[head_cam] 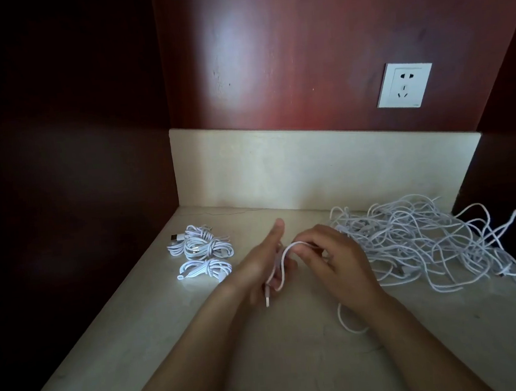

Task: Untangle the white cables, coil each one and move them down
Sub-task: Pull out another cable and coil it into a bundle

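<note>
White cables (417,243), cream countertop (139,346), dark red wall (284,52), white socket (404,85)

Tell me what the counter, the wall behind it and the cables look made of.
The counter looks like pale polished stone, marble or composite: faint mottling, soft sheen. The wall: glossy reddish-brown wood or veneer, reflecting a bright patch. The cables: smooth white plastic or rubber sheathing, limp loops.
</note>
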A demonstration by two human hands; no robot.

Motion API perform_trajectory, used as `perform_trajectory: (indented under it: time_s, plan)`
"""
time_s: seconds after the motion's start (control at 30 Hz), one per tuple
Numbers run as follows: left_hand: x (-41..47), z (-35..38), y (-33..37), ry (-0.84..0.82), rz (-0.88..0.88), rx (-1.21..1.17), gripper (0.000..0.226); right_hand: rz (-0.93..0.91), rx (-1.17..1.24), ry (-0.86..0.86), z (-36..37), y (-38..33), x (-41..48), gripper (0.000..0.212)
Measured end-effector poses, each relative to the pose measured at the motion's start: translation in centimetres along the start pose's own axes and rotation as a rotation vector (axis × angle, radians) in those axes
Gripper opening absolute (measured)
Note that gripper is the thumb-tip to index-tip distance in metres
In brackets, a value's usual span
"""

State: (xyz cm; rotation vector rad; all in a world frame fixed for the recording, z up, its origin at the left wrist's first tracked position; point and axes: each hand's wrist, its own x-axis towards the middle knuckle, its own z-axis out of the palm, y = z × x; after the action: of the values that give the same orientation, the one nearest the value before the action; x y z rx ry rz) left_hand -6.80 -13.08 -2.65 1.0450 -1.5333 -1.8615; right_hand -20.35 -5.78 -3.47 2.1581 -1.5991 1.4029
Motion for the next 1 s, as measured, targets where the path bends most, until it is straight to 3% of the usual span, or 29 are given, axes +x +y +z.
perform_trajectory:
  time_s: [0.17, 0.33, 0.5, 0.67, 0.8, 0.93, 1.0]
  plan:
    - [-1.1, 0.8, -0.1, -0.314, -0.143, 0.018, 0.079, 0.109, 0.01, 0.094, -0.1, 0.8, 0.1, 0.018]
    - [-1.5, 0.7, 0.3, -0.342, -0.105, 0.054, 0.049, 0.142, 0.068, 0.043, 0.4, 1.7, 0.0, 0.011]
    - [-1.1, 0.7, -0.3, -0.158, 0.111, 0.158, 0.047, 0.178, -0.006, 0.013, 0.1, 1.8, -0.3, 0.009]
    - [-0.1, 0.9, -1.3, 0.273, 0.541, 0.377, 0.043, 0.221, -0.076, 0.019, 0.2, 2.2, -0.3, 0.01]
    - [0.6, 0.5, -0.6, 0.441, 0.626, 0.09, 0.041, 0.231, -0.112, 0.01, 0.4, 2.7, -0.3, 0.007]
    - [0.0, 0.0, 0.9, 0.425, 0.598, -0.544, 0.041, 0.203, -0.165, -0.093, 0.9, 3.0, -0.4, 0.02]
    - [-0.1, -0.4, 1.4, 0.411, 0.612, -0.727, 0.042, 0.173, -0.185, -0.134, 0.9, 2.9, -0.4, 0.022]
